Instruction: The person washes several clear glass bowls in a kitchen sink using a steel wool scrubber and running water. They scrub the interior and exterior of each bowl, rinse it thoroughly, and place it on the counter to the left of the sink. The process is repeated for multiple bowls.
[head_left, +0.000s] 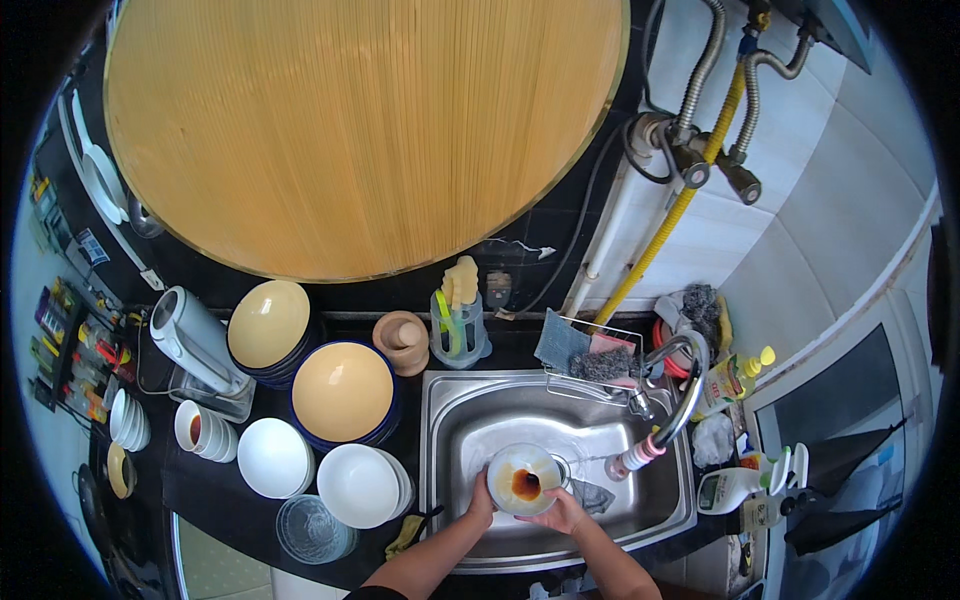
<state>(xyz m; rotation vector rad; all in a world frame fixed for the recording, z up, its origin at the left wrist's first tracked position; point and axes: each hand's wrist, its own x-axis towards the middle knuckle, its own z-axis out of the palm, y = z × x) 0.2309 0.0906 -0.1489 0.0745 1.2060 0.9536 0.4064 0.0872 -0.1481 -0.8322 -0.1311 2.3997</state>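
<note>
Over the steel sink [455, 410] I hold a pale bowl [512, 464] with dark brown residue [526, 485] pooled in its bottom. My left hand [482, 499] grips the bowl's left side, fingers wrapped around its wall. At the lower right rim, my right hand [560, 512] is closed on the same bowl; part of its fingers is hidden. A grey cloth-like piece [594, 497] lies in the basin just right of the bowl. The curved faucet [640, 457], with a pink and white nozzle, reaches over the basin from the right.
Left of the sink stand stacked white bowls [358, 486], large yellow-lined bowls [344, 392] and a glass bowl [312, 528]. A wire rack [590, 385] with scrubbers hangs at the sink's back edge. Detergent bottles [728, 383] stand on the right. A big bamboo board [365, 130] leans behind.
</note>
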